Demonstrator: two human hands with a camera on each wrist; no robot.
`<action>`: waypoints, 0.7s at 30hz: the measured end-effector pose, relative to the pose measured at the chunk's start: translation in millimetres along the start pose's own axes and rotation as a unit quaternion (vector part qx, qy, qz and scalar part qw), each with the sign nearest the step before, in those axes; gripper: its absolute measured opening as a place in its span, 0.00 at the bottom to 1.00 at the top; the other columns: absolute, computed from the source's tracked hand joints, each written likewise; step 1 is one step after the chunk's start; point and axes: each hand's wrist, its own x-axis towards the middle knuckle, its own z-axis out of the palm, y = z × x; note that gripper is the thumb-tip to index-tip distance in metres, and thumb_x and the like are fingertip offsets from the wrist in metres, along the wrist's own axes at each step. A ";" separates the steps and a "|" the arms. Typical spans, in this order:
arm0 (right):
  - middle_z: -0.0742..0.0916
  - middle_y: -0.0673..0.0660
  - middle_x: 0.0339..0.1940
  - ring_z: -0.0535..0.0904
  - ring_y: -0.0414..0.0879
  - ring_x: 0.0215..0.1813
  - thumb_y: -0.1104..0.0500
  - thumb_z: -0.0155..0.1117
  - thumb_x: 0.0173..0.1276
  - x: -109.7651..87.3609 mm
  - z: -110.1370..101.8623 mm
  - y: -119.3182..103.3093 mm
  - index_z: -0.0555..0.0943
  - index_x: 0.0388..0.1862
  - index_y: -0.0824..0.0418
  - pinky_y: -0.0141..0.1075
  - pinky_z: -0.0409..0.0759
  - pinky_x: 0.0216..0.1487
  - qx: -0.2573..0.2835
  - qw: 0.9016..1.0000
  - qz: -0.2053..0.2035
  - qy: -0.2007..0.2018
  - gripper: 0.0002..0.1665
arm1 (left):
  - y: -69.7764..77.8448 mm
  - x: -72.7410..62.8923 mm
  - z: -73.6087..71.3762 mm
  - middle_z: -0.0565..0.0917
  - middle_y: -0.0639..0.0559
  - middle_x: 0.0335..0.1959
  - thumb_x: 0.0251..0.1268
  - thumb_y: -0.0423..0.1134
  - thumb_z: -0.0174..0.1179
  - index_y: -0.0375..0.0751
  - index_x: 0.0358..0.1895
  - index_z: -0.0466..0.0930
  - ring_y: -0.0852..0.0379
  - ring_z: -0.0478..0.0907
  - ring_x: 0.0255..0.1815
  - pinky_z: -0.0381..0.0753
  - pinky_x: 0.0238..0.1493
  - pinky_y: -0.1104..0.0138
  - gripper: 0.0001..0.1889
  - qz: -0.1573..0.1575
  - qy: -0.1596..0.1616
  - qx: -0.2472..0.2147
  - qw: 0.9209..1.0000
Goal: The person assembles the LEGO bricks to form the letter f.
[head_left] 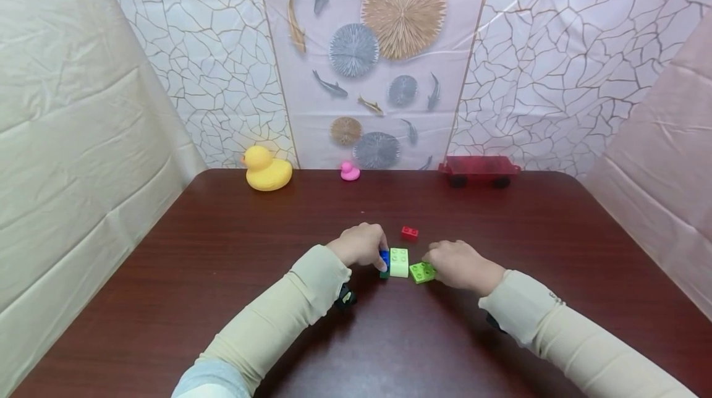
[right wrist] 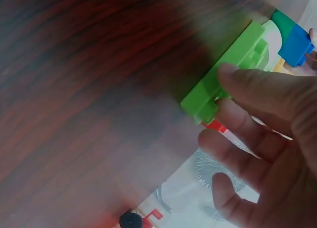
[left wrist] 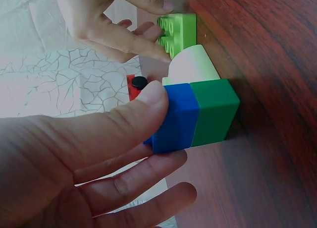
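Near the middle of the table, my left hand (head_left: 361,245) pinches a blue toy brick (left wrist: 178,116) between thumb and fingers. That brick sits on top of a dark green brick (left wrist: 215,111). Right beside this pair stands a pale yellow-green block (head_left: 398,265) with studs on top and, in the left wrist view, a curved side. My right hand (head_left: 458,265) grips the near-right end of a flat lime green brick (right wrist: 223,72), thumb on its side and index finger behind it. A small red brick (head_left: 410,233) lies just beyond the pale block.
Along the table's back edge stand a yellow rubber duck (head_left: 268,170), a small pink duck (head_left: 350,172) and a red toy wagon (head_left: 481,167) with black wheels. A patterned cloth (head_left: 356,95) hangs behind the dark wooden table (head_left: 222,237).
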 end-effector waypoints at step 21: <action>0.71 0.48 0.22 0.65 0.42 0.25 0.58 0.70 0.40 6.5 -3.7 0.5 0.78 0.24 0.58 0.35 0.66 0.22 0.074 0.995 0.053 -0.041 0.12 | 5.3 -3.0 -2.6 0.78 0.58 0.26 0.40 0.44 0.69 0.45 0.32 0.83 0.60 0.70 0.28 0.71 0.30 0.63 0.13 0.000 -0.009 0.019 1.000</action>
